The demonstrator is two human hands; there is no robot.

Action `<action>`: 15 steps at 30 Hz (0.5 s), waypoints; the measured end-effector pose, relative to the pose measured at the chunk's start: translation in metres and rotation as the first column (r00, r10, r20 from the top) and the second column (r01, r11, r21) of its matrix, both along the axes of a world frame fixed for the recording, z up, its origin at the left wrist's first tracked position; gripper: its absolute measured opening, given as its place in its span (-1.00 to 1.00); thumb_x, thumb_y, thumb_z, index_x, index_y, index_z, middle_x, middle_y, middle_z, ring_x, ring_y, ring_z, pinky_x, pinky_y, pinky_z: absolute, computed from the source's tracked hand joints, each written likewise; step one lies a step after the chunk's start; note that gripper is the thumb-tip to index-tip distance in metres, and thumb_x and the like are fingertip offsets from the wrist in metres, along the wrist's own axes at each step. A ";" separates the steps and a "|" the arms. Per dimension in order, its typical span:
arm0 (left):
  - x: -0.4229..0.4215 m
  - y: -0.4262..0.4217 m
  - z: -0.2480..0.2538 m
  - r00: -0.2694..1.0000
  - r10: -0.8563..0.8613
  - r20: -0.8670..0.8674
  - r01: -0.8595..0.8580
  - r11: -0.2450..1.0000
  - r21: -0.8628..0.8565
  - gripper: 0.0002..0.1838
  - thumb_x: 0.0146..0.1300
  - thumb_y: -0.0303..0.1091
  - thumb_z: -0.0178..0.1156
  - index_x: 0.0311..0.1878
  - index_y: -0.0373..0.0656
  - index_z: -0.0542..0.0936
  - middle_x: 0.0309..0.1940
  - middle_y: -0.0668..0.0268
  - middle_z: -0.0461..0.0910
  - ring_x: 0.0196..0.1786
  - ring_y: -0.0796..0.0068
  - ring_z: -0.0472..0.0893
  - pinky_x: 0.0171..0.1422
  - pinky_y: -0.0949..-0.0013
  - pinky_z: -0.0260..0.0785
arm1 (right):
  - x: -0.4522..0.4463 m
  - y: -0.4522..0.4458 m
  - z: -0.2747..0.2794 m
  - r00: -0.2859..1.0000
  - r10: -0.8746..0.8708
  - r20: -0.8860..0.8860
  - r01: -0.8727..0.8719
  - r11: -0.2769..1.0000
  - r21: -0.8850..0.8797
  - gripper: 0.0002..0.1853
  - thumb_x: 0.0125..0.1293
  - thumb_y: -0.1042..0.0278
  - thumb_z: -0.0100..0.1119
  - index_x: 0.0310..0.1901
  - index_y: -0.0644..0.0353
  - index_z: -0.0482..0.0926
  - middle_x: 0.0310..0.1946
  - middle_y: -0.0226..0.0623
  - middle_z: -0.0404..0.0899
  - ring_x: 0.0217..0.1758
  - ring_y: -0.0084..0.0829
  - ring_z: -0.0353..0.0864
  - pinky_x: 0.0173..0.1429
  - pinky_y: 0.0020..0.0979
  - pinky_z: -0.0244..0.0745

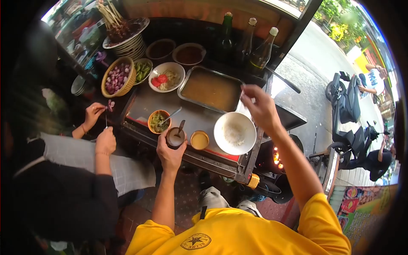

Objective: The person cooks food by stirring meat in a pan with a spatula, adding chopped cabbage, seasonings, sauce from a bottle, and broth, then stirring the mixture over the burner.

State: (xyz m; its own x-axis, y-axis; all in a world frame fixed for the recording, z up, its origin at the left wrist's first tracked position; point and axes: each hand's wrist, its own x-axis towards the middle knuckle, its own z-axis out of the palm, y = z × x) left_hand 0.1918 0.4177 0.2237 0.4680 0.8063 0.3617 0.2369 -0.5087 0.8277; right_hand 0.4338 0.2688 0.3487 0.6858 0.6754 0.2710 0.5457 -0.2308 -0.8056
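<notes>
Left grip (170, 153): clasping a jar (174, 137) by the tabletop (199, 120) edge, bare surface beyond. Right grip (261, 107): near white bowl (234, 146); closure we cannot tell.

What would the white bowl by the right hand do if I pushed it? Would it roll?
The bowl would probably slide rather than roll, because it sits upright on the flat counter. Its smooth-looking sides might feel slippery. It is near the counter's edge, so a hard push could perhaps send it over.
</notes>
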 end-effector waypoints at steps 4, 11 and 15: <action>0.006 0.001 -0.002 1.000 0.009 -0.002 -0.009 1.000 0.013 -0.33 -0.19 -0.50 0.50 0.08 -0.31 0.46 -0.11 0.09 0.58 -0.05 0.22 0.60 0.09 0.26 0.41 | 0.066 0.093 0.002 0.985 -0.038 0.170 0.016 0.991 0.132 -0.50 0.19 0.29 0.20 0.12 0.36 0.40 -0.05 0.07 0.55 0.03 -0.07 0.57 0.13 -0.22 0.46; -0.050 -0.037 0.000 0.997 0.071 -0.015 -0.070 0.996 0.059 -0.53 -0.07 -0.55 0.38 -0.04 -0.28 0.46 -0.13 0.09 0.50 -0.06 0.08 0.52 0.02 0.21 0.41 | 0.171 0.208 -0.002 0.961 -0.271 0.049 0.275 0.954 -0.119 -0.53 0.18 0.12 0.26 -0.11 0.43 0.49 -0.10 0.15 0.54 0.11 0.10 0.48 0.17 -0.13 0.40; -0.094 -0.074 -0.025 0.994 0.056 -0.096 -0.064 0.994 -0.085 -0.77 0.00 -0.48 0.35 -0.31 -0.26 0.50 -0.22 0.12 0.49 -0.14 0.14 0.51 -0.02 0.19 0.37 | 0.138 0.196 0.017 0.937 -0.222 0.270 0.251 0.965 -0.077 -0.58 0.22 0.18 0.27 -0.03 0.28 0.42 -0.18 0.03 0.55 -0.07 -0.21 0.57 0.00 -0.25 0.44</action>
